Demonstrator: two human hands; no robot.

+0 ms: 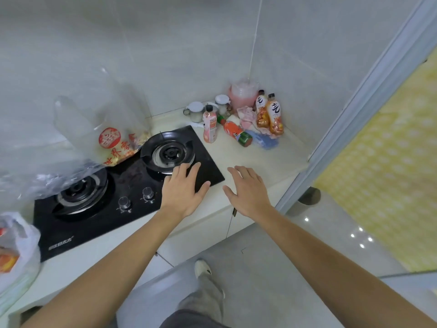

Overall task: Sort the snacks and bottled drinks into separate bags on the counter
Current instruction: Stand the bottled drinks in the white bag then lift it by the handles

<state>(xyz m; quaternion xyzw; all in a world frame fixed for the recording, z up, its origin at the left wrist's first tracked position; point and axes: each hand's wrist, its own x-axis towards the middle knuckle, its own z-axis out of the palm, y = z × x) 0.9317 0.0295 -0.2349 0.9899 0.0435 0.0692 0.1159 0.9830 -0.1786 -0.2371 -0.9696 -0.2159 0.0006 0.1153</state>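
At the near left edge of the counter (260, 157) stood a white plastic bag (21, 252) with orange packaging showing inside. Behind the black two-burner hob (99, 223), a large clear plastic bag (89, 119) stood against the tiled wall, holding a snack packet (115, 145) with red lettering. The left hand (183, 189) hovered over the hob's near right corner, fingers straight and spread, gripping nothing. The right hand (248, 191) hovered just beside it over the bare counter, fingers likewise extended and holding nothing. In the far right corner the drinks were grouped: a pink-labelled bottle (209, 125) upright near the hob's far corner, an orange bottle (236, 132) with a green cap lying on its side beside it, and two orange-labelled bottles (269, 114) upright, touching each other, near the wall. A blue wrapper (263, 139) and a pink packet (246, 114) lay among them. Two white-lidded jars (208, 107) and a pink container (242, 94) stood behind
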